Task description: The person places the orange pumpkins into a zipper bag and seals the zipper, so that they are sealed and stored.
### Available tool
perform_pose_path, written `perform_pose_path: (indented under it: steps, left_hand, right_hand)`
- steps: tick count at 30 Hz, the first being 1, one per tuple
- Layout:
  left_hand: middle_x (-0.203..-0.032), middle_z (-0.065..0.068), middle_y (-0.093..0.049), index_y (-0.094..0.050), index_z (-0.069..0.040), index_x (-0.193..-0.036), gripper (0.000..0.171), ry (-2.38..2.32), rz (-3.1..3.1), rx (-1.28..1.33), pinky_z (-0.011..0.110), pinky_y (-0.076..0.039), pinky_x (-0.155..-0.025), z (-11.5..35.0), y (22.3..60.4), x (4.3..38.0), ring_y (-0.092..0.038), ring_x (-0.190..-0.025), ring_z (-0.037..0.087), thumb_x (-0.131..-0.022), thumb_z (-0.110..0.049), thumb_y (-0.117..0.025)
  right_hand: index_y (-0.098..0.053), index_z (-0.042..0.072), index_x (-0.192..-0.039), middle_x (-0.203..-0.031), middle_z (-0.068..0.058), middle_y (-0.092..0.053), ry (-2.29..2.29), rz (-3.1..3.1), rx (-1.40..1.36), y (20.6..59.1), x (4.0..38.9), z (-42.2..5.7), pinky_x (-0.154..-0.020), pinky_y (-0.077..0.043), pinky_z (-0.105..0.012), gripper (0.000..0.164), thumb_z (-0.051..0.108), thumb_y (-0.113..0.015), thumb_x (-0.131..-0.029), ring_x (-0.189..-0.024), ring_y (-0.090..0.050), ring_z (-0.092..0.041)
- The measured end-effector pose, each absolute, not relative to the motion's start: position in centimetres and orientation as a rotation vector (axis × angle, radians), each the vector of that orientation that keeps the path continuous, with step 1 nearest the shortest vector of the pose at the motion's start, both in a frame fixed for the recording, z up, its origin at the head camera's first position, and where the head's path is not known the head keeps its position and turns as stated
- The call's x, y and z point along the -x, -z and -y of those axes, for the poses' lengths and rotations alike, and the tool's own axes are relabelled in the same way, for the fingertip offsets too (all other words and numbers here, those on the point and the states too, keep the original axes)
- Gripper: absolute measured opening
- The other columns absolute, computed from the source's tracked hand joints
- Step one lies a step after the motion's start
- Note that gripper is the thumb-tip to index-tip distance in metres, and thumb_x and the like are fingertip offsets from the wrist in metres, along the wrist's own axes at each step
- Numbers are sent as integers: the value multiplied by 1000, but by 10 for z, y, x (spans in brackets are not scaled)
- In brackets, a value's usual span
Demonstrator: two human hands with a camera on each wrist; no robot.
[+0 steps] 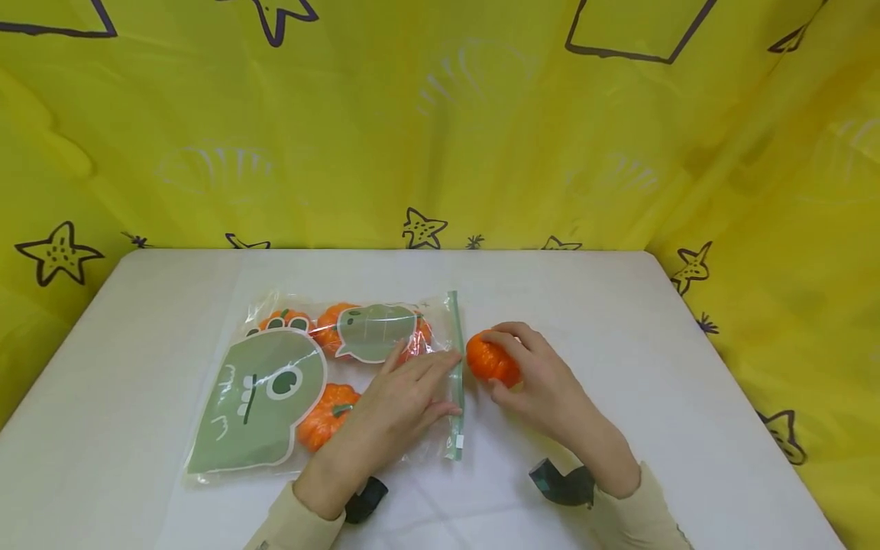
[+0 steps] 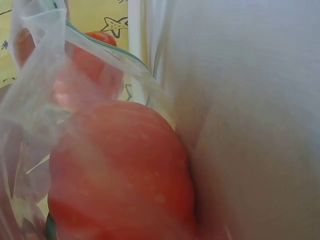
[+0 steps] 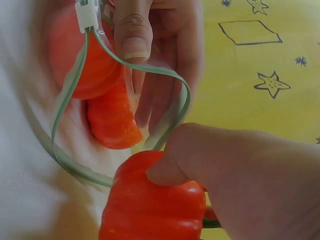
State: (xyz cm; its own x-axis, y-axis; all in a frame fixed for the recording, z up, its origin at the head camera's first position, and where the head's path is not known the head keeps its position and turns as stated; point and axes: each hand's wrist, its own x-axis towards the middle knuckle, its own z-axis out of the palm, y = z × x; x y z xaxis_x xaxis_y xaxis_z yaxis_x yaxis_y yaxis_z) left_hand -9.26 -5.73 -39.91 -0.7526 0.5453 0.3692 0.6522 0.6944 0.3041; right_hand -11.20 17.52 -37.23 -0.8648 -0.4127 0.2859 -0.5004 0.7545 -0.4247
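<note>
A clear zip bag [image 1: 426, 435] with green cartoon prints lies on the table, its mouth facing right. Through the film show several orange toy pumpkins, including a pumpkin [image 1: 319, 424] with a green stem. My left hand [image 1: 402, 405] lies over the bag's mouth end and holds the upper film, thumb and fingers apart along the green zip strip [image 3: 165, 71]. In the right wrist view the strip forms an open loop. Just outside the mouth my right hand [image 1: 550, 389] grips a small orange pumpkin [image 1: 491, 360] between thumb and fingers; its underside is hidden.
The white table [image 1: 687, 458] reaches to a yellow curtain [image 1: 481, 153] with drawn stars at the back and sides. Dark wrist-camera mounts, one a curved black piece [image 1: 564, 485], sit by both wrists. A white zip slider [image 3: 86, 16] is at the near end of the strip.
</note>
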Motion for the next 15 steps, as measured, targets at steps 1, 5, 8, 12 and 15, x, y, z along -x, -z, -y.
perform_pose_path:
  steps: [1,5,8,12,15]
  left_hand:
    - [-141,0,-58,-48,-16,-145,63,624,2657,955,55,-24,-121,57,399,93,-54,-132,16,-90,-41,-67]
    - [-142,1,-58,-47,-15,-146,64,639,2650,958,55,-24,-121,58,399,93,-55,-132,17,-91,-40,-68]
    - [-142,2,-58,-47,-14,-146,65,647,2638,966,55,-24,-121,58,398,93,-54,-133,17,-90,-41,-68]
    - [-141,2,-59,-48,-14,-145,66,655,2614,978,56,-25,-121,59,398,93,-54,-132,17,-89,-41,-68]
    - [-141,2,-59,-48,-14,-145,66,663,2600,979,56,-26,-120,59,399,93,-55,-132,17,-89,-40,-69]
  right_hand:
    - [-61,13,-127,-130,-4,-56,-753,2797,-726,372,111,-175,-94,-56,-43,53,9,-77,-77,-115,-59,-26]
    - [-61,14,-127,-129,-2,-56,-790,2844,-741,373,110,-173,-96,-56,-42,51,11,-77,-78,-114,-60,-22]
    - [-61,14,-126,-128,1,-57,-803,2846,-767,373,109,-171,-97,-55,-41,50,12,-77,-79,-113,-60,-19]
    - [-61,13,-127,-129,1,-58,-801,2850,-789,373,108,-170,-99,-54,-40,50,14,-77,-80,-116,-60,-18]
    - [-60,11,-128,-131,1,-59,-815,2858,-807,372,106,-168,-100,-53,-41,51,16,-78,-81,-118,-60,-20]
